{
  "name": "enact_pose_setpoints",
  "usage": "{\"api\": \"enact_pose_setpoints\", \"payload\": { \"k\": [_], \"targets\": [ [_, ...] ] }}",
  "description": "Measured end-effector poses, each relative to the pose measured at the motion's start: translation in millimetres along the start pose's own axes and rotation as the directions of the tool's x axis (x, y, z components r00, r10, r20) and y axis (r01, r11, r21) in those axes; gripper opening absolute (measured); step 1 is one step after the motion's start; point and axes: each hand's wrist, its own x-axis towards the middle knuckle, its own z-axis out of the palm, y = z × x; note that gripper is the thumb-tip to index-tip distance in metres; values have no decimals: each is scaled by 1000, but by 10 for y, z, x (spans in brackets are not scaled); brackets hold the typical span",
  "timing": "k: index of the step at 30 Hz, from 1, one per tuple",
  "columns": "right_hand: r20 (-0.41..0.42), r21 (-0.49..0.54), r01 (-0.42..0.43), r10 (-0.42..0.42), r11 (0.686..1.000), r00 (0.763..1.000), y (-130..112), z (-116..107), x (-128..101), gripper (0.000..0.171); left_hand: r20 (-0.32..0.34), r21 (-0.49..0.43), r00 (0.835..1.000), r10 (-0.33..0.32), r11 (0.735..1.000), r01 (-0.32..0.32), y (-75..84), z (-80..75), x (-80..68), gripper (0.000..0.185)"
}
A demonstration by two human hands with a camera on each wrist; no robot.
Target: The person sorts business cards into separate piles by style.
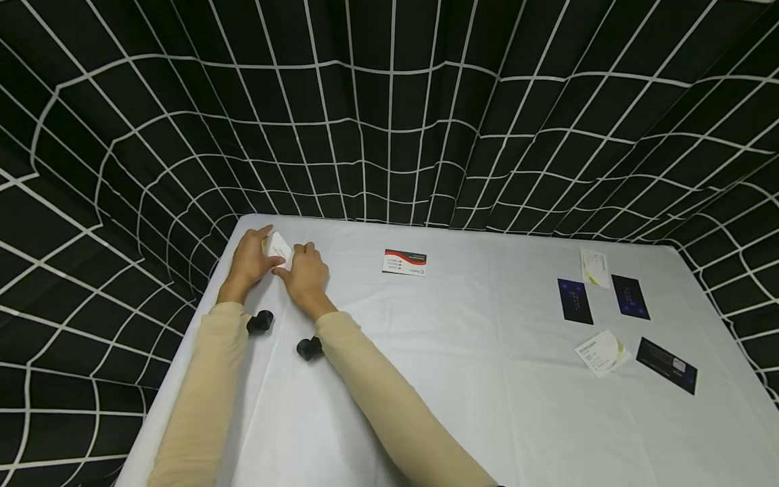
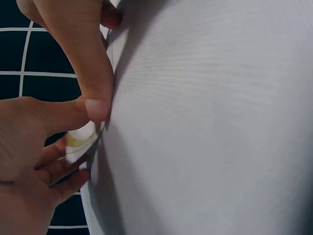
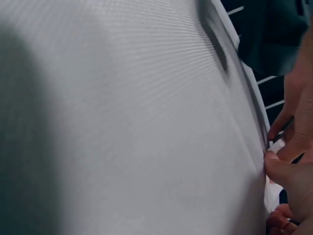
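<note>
black cloth with a white grid (image 1: pixel 389 95) hangs behind a white-covered table (image 1: pixel 450 358). near its far left corner, the left hand (image 1: pixel 247 260) and right hand (image 1: pixel 308 274) both pinch a white business card (image 1: pixel 280 248) (their thumbs come close together at its near edge). to their right lies a red, black and white business card (image 1: pixel 404 262); toward the table's right side lie three dark cards (image 1: pixel 575 302) and two white cards (image 1: pixel 601 353).

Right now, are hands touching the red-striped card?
No, the red-striped card lies apart from the left hand and right hand.
</note>
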Motion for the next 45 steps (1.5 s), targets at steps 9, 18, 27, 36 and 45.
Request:
{"api": "enact_pose_setpoints", "payload": {
  "k": [9,18,27,36,45],
  "targets": [
    [44,178,-55,48,982,998,89,-73,54,47,-206,-82,978,-23,997,6,51,-24,-85,50],
    [55,770,-153,175,619,983,411,-291,178,18,-289,-264,950,-121,963,42,286,-3,-16,35],
    [7,848,-126,227,514,974,961,-649,192,22,-246,-288,963,-108,957,34,657,269,8,29],
    [88,824,-245,312,512,946,1694,-877,5,22,-146,-303,987,-73,953,25,1084,654,-24,30],
    [101,756,-301,351,582,931,2188,-1111,-146,24,-87,-273,996,-26,962,1,1497,970,-48,27]
  ]
}}
